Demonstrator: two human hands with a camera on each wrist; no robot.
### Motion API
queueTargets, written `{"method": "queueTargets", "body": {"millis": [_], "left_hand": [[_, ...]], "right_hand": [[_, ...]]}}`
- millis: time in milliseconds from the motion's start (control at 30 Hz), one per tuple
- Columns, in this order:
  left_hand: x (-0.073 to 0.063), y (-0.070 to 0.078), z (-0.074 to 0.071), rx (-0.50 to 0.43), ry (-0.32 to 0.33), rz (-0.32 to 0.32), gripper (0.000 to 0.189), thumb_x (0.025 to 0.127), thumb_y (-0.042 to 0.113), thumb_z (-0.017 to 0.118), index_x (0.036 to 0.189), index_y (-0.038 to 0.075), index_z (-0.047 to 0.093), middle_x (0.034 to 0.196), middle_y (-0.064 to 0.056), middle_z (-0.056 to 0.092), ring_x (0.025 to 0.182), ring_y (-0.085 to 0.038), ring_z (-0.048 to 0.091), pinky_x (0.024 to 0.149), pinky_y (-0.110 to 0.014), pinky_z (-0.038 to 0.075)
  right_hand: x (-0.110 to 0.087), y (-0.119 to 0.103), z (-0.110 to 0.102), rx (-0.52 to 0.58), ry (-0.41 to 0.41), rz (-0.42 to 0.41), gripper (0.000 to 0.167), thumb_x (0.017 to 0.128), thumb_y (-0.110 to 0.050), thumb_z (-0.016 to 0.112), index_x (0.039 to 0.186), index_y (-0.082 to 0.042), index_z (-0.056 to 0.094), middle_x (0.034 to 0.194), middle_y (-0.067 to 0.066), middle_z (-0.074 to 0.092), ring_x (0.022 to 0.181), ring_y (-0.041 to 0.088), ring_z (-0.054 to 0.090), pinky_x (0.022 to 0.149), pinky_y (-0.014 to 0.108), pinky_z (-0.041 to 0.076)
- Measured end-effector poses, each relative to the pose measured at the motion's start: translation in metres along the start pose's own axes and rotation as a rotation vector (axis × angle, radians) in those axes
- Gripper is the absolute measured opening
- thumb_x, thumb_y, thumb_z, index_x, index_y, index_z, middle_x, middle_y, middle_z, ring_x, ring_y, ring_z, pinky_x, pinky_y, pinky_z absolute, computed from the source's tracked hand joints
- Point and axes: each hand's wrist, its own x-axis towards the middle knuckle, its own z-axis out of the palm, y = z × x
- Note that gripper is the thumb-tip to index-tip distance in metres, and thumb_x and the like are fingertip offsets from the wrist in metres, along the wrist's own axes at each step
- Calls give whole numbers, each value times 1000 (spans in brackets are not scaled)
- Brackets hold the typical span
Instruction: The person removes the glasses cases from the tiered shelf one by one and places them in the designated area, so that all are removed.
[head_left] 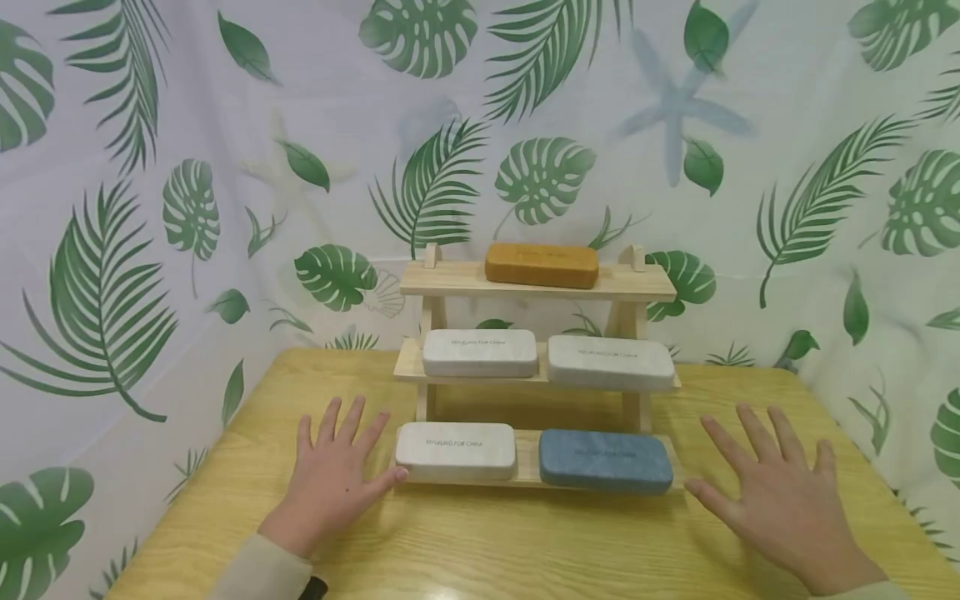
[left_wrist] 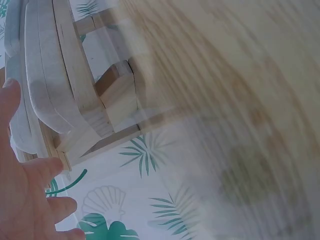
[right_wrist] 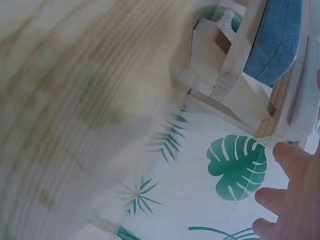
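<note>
A three-tier wooden shelf (head_left: 540, 290) holds oblong glasses cases. On the bottom tier lie a white case (head_left: 456, 467) at left and a blue case (head_left: 606, 477) at right. The middle tier carries another white case (head_left: 480, 360) and a pale grey-white case (head_left: 611, 373); an orange-brown case (head_left: 542, 273) sits on top. My left hand (head_left: 330, 479) is spread beside the shelf, thumb tip right at the lower white case's left end. To the right, my right hand (head_left: 787, 500) is also spread, its thumb near the bottom tier's end. Neither hand holds anything.
The shelf stands on a yellow wood-grain table (head_left: 487, 542). Behind and around it hangs a white cloth (head_left: 315, 208) printed with green leaves. A dark band (head_left: 313, 588) shows at my left cuff.
</note>
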Motion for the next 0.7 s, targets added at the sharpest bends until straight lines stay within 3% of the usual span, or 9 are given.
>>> {"method": "queueTargets", "body": {"millis": [233,333,433,533,633,700], "left_hand": [[5,-1,1,8,27,5,88,91,79,45,156,21,42,165,-17,22,150,-45,12,112,-74,5],[8,-1,0,-90,-17,-30,82,97,73,41,158,19,38,165,-19,19,150,-47,10,112,-75,7],[11,-1,-1,-292,-93,-104,78,104,65,31,161,13,30,165,-23,15,148,-50,11,111,-76,10],[15,-3,1,-573,-164,-193,82,105,64,25,161,5,22,164,-25,16,148,-50,14,114,-71,13],[17,-5,6,-848,-213,-302,89,102,68,31,161,4,18,163,-26,20,147,-48,21,115,-66,21],[19,-5,13,-1013,-222,-370,92,100,70,38,161,4,18,161,-28,24,144,-47,29,112,-62,32]], "right_hand": [[1,-5,-4,-21,0,-16,86,92,-76,50,160,-26,33,161,27,25,148,53,1,96,88,2],[2,-8,-5,-19,30,-38,86,91,-75,52,160,-27,33,160,26,28,148,53,5,97,87,5],[3,-11,-6,-8,59,-68,85,91,-73,54,160,-28,33,159,25,30,147,53,11,97,86,10],[4,-16,-5,17,72,-98,84,92,-70,57,160,-28,33,160,24,30,146,52,15,98,85,13],[5,-23,-3,48,72,-120,83,92,-67,59,160,-26,34,160,23,30,146,52,17,98,84,15],[7,-28,-2,71,69,-129,83,92,-67,60,159,-25,35,160,23,30,145,51,18,97,84,18]]}}
